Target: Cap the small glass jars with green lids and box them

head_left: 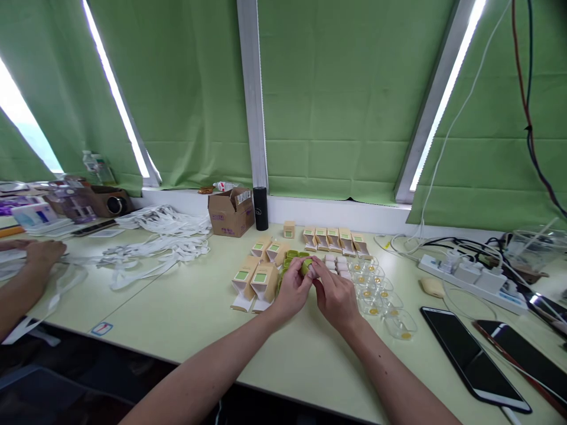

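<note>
My left hand (291, 290) and my right hand (339, 298) meet over the middle of the table, fingers closed around a small rounded green piece (306, 267) with a pale part; its exact kind cannot be made out. Behind my hands lie several similar green pieces (292, 254), partly hidden. White cylindrical pieces (342, 267) stand just beyond my right hand. To its right are rows of clear plastic cups (400, 324), each with a yellowish spot at the bottom. Small kraft boxes with green labels (264, 278) lie left of my hands, their flaps open.
A row of more kraft boxes (334, 239) stands at the back, near a cardboard carton (230, 212) and a black cylinder (260, 208). Phones (473, 357) and a power strip (472, 283) occupy the right. At left, another person's hand (44, 252) is among white straps (159, 248).
</note>
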`<state>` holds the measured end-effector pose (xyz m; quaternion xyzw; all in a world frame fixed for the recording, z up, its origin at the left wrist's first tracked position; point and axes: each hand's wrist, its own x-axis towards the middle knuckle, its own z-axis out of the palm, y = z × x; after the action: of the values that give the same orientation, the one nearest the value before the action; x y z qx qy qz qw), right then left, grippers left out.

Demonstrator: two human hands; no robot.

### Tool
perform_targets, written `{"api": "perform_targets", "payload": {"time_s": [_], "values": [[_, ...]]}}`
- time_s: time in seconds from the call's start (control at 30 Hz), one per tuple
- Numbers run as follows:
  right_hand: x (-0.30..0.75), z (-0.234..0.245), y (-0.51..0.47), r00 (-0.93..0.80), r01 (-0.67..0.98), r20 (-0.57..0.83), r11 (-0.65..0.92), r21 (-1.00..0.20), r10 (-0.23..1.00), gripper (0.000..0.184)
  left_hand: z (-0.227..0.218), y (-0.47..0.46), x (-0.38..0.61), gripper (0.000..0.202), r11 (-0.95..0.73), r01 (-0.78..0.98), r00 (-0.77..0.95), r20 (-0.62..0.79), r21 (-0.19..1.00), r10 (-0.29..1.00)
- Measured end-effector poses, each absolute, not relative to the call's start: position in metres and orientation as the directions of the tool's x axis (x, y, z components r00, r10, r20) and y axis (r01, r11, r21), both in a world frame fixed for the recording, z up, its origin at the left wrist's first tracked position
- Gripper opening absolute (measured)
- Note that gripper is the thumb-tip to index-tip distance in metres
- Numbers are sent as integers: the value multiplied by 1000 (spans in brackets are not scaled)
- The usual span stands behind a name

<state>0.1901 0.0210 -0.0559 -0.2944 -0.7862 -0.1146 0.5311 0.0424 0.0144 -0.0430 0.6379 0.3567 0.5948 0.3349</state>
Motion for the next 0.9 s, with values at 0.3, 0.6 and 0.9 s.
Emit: {"api": "perform_targets", "payload": {"time_s": [0.3, 0.6, 0.9], "values": [[189, -56, 22, -259, 624, 934, 781, -33, 246, 45, -44, 12, 42, 46, -514, 7, 54, 513, 858, 857], [191, -48, 21, -289, 602, 919, 797, -44, 269, 47, -49, 17, 44, 54, -497, -71, 77, 502, 865, 862], [191, -48, 20, -306, 608, 912, 793, -33, 272, 48, -43, 18, 39, 56, -402, -188, 130, 428, 896, 894]]}}
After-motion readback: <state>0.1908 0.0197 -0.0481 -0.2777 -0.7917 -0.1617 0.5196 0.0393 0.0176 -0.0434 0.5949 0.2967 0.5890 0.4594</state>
